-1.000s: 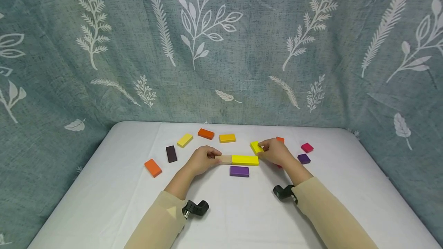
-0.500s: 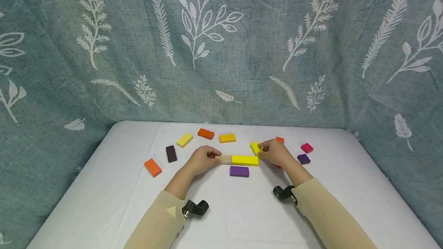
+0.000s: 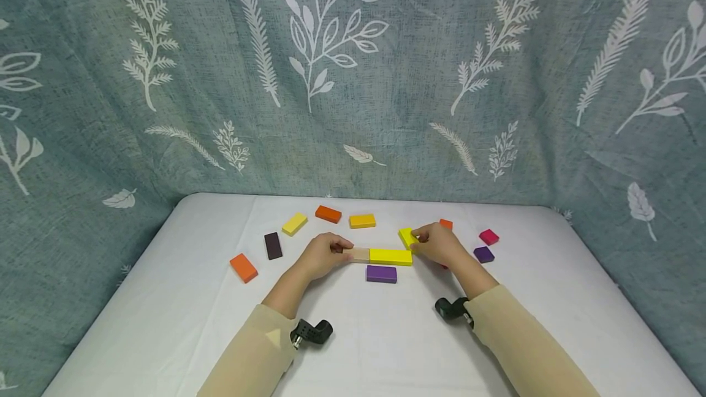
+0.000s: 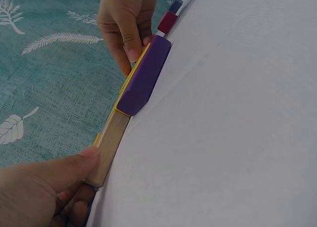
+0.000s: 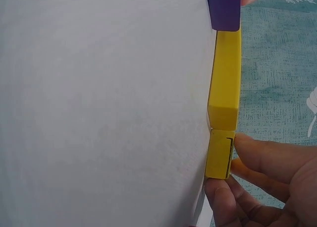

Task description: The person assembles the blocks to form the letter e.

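Pinching a plain wooden block [image 3: 361, 255] at its outer end, the left hand [image 3: 324, 254] has its fingers clamped there, probably to steady it against the long yellow block [image 3: 390, 257] it meets end to end on the white surface [image 3: 364, 342]. The right hand [image 3: 439, 244] clamps its fingers on a short yellow block [image 3: 406, 236], angled near that row's right end, perhaps to control its angle. A purple block [image 3: 382, 274] lies just in front.

Mid-frame, the pale block [image 3: 360, 255] looks like smooth bare wood, the long yellow block [image 3: 390, 257] smooth and painted. Matt cloth covers the surface [image 3: 369, 336]; the upper frame's backdrop [image 3: 408, 78] is coarse-looking woven fabric.
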A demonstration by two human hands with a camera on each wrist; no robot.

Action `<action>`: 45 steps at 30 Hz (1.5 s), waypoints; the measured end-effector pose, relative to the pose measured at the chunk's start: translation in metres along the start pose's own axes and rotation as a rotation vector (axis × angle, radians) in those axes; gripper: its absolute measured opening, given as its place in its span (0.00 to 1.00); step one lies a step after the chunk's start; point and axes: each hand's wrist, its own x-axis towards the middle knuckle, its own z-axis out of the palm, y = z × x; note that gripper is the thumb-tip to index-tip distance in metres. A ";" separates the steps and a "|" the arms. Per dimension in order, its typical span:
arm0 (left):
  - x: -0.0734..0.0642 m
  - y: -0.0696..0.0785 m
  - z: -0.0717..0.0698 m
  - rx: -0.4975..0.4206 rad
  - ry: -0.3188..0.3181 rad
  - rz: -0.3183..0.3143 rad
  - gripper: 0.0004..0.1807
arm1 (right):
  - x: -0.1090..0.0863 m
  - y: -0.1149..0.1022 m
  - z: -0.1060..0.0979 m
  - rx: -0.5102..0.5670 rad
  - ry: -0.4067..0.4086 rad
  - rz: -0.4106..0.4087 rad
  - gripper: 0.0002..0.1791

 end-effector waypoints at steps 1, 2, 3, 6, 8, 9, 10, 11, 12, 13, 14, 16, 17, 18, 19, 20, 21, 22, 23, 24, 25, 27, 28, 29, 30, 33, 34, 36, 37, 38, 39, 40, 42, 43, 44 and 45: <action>0.000 0.000 0.000 0.001 -0.002 0.004 0.09 | 0.000 0.000 0.000 0.002 0.001 0.004 0.24; 0.000 0.000 0.000 0.000 -0.002 0.006 0.09 | 0.000 0.000 0.000 0.000 0.000 0.002 0.24; 0.000 0.001 0.000 -0.002 -0.001 0.003 0.09 | 0.000 0.000 0.000 0.000 0.001 0.003 0.24; 0.000 0.001 -0.001 -0.002 -0.003 0.002 0.09 | 0.001 0.000 0.000 0.002 0.003 0.002 0.24; 0.000 0.000 0.000 -0.003 -0.005 -0.004 0.09 | 0.001 0.001 0.000 0.008 0.005 0.008 0.24; 0.000 0.000 0.000 -0.003 -0.006 -0.005 0.09 | 0.001 0.001 0.001 0.012 0.007 0.011 0.24; 0.000 0.000 -0.001 -0.003 -0.007 -0.006 0.09 | 0.001 0.001 0.001 0.014 0.008 0.011 0.24; 0.001 -0.001 -0.001 -0.002 -0.008 -0.005 0.09 | 0.001 0.001 0.001 0.017 0.010 0.014 0.24; 0.001 -0.001 -0.001 -0.003 -0.009 -0.005 0.09 | 0.001 0.001 0.000 0.020 0.012 0.013 0.24; 0.001 -0.001 -0.001 -0.002 -0.009 -0.005 0.09 | 0.000 0.002 0.000 0.023 0.014 0.010 0.24; 0.001 -0.001 -0.001 -0.002 -0.009 -0.004 0.09 | 0.000 0.002 -0.001 0.029 0.018 0.006 0.24; 0.001 -0.001 0.000 -0.001 -0.008 -0.004 0.09 | -0.001 0.003 -0.003 0.041 0.032 -0.006 0.23; 0.001 -0.001 0.000 -0.001 -0.007 -0.003 0.09 | -0.001 0.004 -0.005 0.044 0.040 -0.017 0.22; 0.002 -0.001 0.000 -0.001 -0.006 -0.003 0.09 | -0.001 0.005 -0.007 0.050 0.048 -0.021 0.22; 0.002 -0.001 0.000 0.001 -0.005 -0.001 0.09 | -0.001 0.006 -0.009 0.054 0.054 -0.025 0.21; 0.001 -0.001 0.000 0.001 -0.004 0.002 0.09 | -0.001 0.007 -0.011 0.062 0.063 -0.028 0.21; 0.002 -0.001 0.000 0.002 -0.003 0.002 0.09 | -0.001 0.009 -0.014 0.068 0.068 -0.033 0.20; 0.001 -0.001 0.000 0.001 -0.002 0.002 0.09 | -0.001 0.010 -0.017 0.072 0.072 -0.035 0.20; 0.001 -0.001 0.001 0.002 -0.002 0.004 0.08 | -0.001 0.011 -0.020 0.080 0.076 -0.035 0.20; 0.001 0.000 0.001 0.005 -0.002 0.005 0.08 | -0.001 0.012 -0.024 0.095 0.079 -0.027 0.20; 0.001 0.000 0.000 0.005 -0.002 0.005 0.08 | -0.002 0.013 -0.028 0.107 0.084 -0.024 0.20; 0.000 0.001 0.000 0.006 -0.003 0.002 0.08 | -0.002 0.015 -0.036 0.129 0.097 -0.015 0.21; 0.000 0.001 0.000 0.007 -0.003 0.002 0.09 | -0.002 0.016 -0.039 0.133 0.103 -0.010 0.21; 0.000 0.001 0.000 0.009 -0.003 0.001 0.09 | -0.002 0.018 -0.042 0.139 0.108 -0.004 0.21; 0.000 0.002 0.000 0.010 -0.002 0.000 0.09 | -0.001 0.020 -0.044 0.140 0.112 0.003 0.22; 0.000 0.001 0.000 0.014 0.001 -0.002 0.09 | 0.002 0.028 -0.048 0.127 0.108 0.019 0.24; 0.000 0.001 0.000 0.015 0.003 -0.002 0.09 | 0.003 0.031 -0.049 0.122 0.105 0.025 0.24; 0.000 0.001 0.001 0.018 0.003 -0.004 0.09 | 0.006 0.038 -0.050 0.118 0.089 0.046 0.26; 0.000 0.001 0.001 0.020 0.003 -0.002 0.09 | 0.006 0.042 -0.050 0.113 0.080 0.052 0.27; 0.000 0.001 0.001 0.021 0.004 -0.005 0.09 | 0.007 0.045 -0.050 0.110 0.072 0.058 0.28; 0.000 0.001 0.001 0.021 0.006 -0.006 0.09 | 0.008 0.048 -0.049 0.105 0.067 0.063 0.29; 0.000 0.001 0.001 0.022 0.007 -0.007 0.09 | 0.010 0.051 -0.048 0.103 0.062 0.068 0.29; 0.000 0.001 0.001 0.024 0.009 -0.007 0.09 | 0.012 0.057 -0.047 0.099 0.047 0.075 0.32; 0.000 0.001 0.001 0.027 0.011 -0.006 0.09 | 0.013 0.059 -0.046 0.098 0.040 0.077 0.33; 0.000 0.000 0.001 0.029 0.013 -0.008 0.09 | 0.014 0.061 -0.046 0.105 0.035 0.082 0.34; 0.000 0.000 0.001 0.031 0.015 -0.006 0.10 | 0.015 0.063 -0.045 0.108 0.028 0.080 0.36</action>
